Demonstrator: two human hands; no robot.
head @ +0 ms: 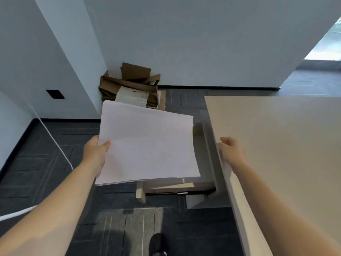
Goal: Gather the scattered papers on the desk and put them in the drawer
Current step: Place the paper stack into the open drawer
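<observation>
My left hand (96,154) pinches the left edge of a stack of white papers (147,145), thumb on top. The stack hangs level in the air to the left of the beige desk (286,145). Under the stack, a light wooden drawer (166,188) stands pulled out from beneath the desk; the papers hide most of it, and I cannot see inside it. My right hand (230,150) is on the desk's left edge, thumb on top and fingers curled over the rim. No loose papers show on the visible desk top.
Flattened cardboard boxes (129,85) are piled in the wall corner behind the drawer. A white cable (55,145) runs down the left wall onto the dark carpet. My shoe (156,244) is on the floor below the drawer.
</observation>
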